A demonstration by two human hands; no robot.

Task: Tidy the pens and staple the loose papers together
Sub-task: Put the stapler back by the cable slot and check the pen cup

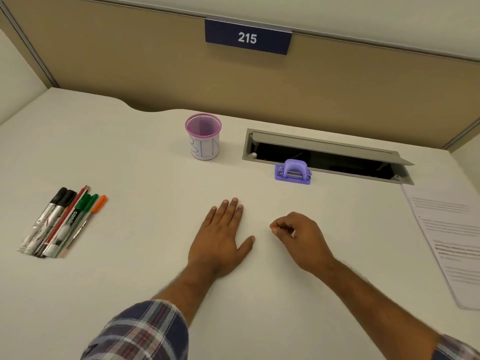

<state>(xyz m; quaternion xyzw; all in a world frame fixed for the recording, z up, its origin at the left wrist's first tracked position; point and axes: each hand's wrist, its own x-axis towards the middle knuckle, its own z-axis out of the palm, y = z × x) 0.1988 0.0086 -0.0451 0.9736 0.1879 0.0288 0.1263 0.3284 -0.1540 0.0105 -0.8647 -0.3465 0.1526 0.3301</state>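
- The left hand (220, 240) lies flat on the white worktop (135, 157), palm down, fingers straight and close together, thumb angled out toward the right hand
- The right hand (298, 237) rests just beside it, apart from it, fingers curled in with the thumb tip meeting the forefinger; whether it pinches anything small, I cannot tell
- A bundle of pens and markers (61, 223) lies well to the left of the left hand: two black-capped markers, a red pencil, green-capped markers and an orange-capped pen, side by side, caps pointing away from the person
- A purple mesh pen cup (203, 136) stands upright beyond the left hand's fingertips, with blue writing on its white wrap
- A purple stapler (293, 172) sits beyond the right hand, just in front of an open cable tray (324, 157) set into the worktop
- The printed papers (452, 242) lie far to the right of the right hand, cut by the frame edge
- A blue sign (247, 37) reading 215 hangs on the partition behind
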